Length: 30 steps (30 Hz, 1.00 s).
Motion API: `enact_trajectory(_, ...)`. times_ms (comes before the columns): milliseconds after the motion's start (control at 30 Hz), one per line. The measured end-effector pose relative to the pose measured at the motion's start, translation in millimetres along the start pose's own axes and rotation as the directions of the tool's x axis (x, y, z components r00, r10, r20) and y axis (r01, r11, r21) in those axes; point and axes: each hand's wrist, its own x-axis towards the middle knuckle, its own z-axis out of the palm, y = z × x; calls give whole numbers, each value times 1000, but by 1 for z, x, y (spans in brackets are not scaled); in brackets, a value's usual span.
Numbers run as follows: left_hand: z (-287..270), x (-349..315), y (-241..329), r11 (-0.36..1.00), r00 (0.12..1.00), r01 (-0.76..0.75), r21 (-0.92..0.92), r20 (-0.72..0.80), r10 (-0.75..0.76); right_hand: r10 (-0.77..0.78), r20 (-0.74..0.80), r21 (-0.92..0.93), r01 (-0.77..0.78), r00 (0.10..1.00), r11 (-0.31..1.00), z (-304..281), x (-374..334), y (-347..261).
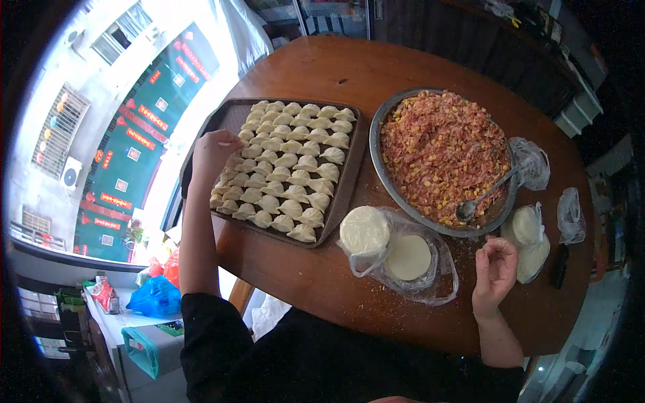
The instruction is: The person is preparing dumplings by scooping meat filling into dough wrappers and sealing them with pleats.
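Observation:
Rows of pleated, pale dumplings [286, 161] cover most of a dark baking tray [351, 171] on the left of the table. Over the tray's left side, my left hand [216, 149] is pinched on a dumpling at the end of a row; its fingers hide most of that dumpling. My right hand [496, 272] is raised near the table's front right, palm up, its fingers loosely curled with nothing in them. Just beyond it stands a large metal bowl [377, 161] heaped with minced meat and corn filling [440, 151]. A metal spoon [467, 209] rests in the filling.
Between tray and bowl, a stack of round wrappers [364, 230] in plastic sits beside a loose wrapper [408, 257] on a plastic bag [437, 292]. More bagged wrappers [527, 232] lie right of the bowl, near crumpled plastic bags [572, 216]. A bright window is at left.

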Motion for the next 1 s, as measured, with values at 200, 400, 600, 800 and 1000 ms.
enact_trajectory(200,-18,-8,-4,999,999,-24,-30,37,25,8,-1,31,-8,1000,999,0,-1,0)
enact_trajectory(400,-35,-24,-13,996,973,34,-80,230,-14,37,2,53,-37,999,998,-1,-3,3)
enact_trajectory(600,-24,-26,-9,999,993,37,-33,112,-33,9,7,39,-10,1000,999,-2,-2,4)
enact_trajectory(800,-24,-31,-11,996,997,31,-79,79,-24,-21,-2,31,21,1000,999,0,-2,2)
enact_trajectory(1000,-39,-41,-16,996,996,11,-89,87,-3,-10,13,14,10,1000,1000,0,-2,-1)
